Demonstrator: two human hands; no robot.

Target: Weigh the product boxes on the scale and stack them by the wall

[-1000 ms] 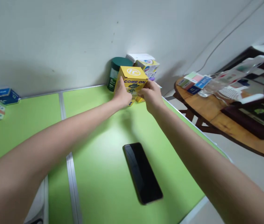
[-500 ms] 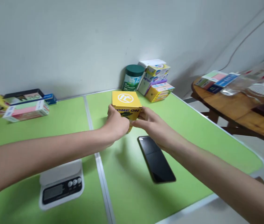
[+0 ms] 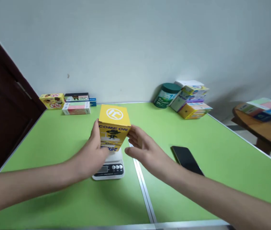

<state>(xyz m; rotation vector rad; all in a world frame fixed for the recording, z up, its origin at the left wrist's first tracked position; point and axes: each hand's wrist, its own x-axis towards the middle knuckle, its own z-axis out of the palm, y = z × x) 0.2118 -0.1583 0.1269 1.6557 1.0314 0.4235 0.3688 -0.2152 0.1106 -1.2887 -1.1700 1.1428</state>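
Observation:
A yellow cardboard box (image 3: 113, 131) with a white round logo on top and "COME ON" on its front stands upright between my hands. My left hand (image 3: 96, 151) grips its left side, thumb up along the edge. On the other side, my right hand (image 3: 142, 145) has its fingertips against the box, its thumb held apart. Below the box is a white kitchen scale (image 3: 111, 171) with a dark display panel and round buttons. Whether the box touches the weighing plate, I cannot tell; its underside is hidden.
A black phone (image 3: 187, 159) lies right of my right hand. Against the wall stand a green-lidded tub (image 3: 166, 95) and stacked boxes (image 3: 194, 99); more small boxes (image 3: 76, 108) sit at the back left. A white seam (image 3: 142, 182) crosses the green table (image 3: 173, 201). A wooden table (image 3: 252, 116) is at right.
The yellow box has moved left in both hands, from near the phone to over the scale. My view has turned left, and a dark door now shows.

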